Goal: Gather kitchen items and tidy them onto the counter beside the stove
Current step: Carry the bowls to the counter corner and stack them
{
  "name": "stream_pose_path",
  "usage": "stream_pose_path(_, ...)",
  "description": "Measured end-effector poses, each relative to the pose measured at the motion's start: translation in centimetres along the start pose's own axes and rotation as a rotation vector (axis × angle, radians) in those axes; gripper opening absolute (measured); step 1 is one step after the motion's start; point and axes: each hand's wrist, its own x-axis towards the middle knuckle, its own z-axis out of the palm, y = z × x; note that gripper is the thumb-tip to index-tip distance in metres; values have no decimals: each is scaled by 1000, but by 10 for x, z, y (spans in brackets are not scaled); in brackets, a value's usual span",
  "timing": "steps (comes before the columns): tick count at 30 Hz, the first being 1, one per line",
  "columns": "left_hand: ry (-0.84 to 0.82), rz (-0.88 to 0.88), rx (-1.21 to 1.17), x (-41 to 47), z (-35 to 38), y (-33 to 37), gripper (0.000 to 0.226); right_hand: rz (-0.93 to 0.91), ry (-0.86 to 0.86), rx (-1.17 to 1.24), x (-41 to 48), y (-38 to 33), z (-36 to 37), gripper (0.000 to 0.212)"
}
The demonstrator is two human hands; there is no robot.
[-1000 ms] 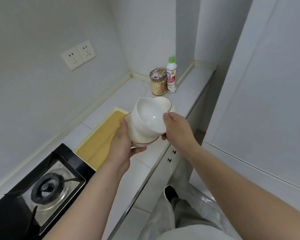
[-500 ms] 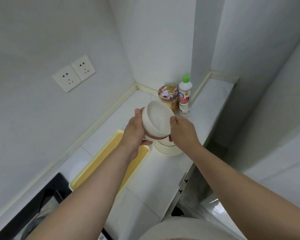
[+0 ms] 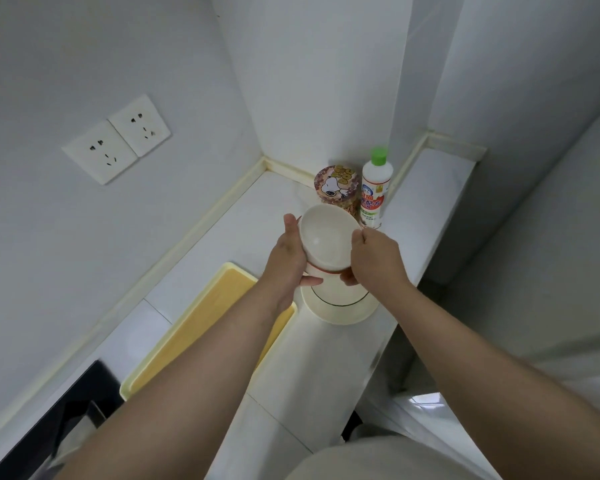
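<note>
Starting near left: stove (image 3: 49, 420), tray (image 3: 201, 327), then a dish (image 3: 340, 311) on the surface (image 3: 291, 393). Just above it, left hand (image 3: 284, 258) and right hand (image 3: 374, 259) curl fingers (image 3: 311, 281) round a tilted bowl (image 3: 326, 240), probably for stacking; jar (image 3: 336, 185) and bottle (image 3: 374, 188) stand beyond.

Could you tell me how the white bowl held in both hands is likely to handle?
The bowl looks like glazed ceramic: probably rigid, and likely to chip if knocked on the white dish beneath. Its glossy inside suggests a slippery surface, so the left hand and right hand holding opposite sides seems sensible.
</note>
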Motion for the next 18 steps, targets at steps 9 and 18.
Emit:
stream_pose_path(9,-93,-106,151,38,12,-16,82,82,9,-133,23,19,2,25)
stream_pose_path(18,-78,-118,525,71,5,-41,40,32,29,-323,30,38,16,29)
